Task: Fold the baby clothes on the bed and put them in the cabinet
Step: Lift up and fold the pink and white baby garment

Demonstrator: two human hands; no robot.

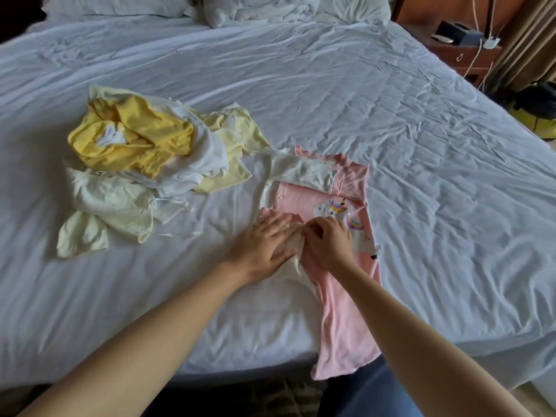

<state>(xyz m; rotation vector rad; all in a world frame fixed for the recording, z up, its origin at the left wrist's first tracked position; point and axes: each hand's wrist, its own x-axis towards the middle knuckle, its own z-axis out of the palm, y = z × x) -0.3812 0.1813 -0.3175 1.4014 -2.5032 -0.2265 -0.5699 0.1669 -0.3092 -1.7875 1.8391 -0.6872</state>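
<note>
Hiding romper (343, 320) middle, left hand (264, 240), right hand (329, 243)

Both hands cover the middle of the pink sleepsuit (340, 311): the left hand (261, 248) lies flat on it, and the right hand (328, 245) curls over what may be a pinched fold, hidden beneath its fingers. To the left, the heap of yellow and white clothes (144, 152) overlaps too thickly to count its pieces. The far pillows (258, 7) are cut off at the top edge, and the small items on the far-right nightstand (463, 52) are too blurred to name.
</note>
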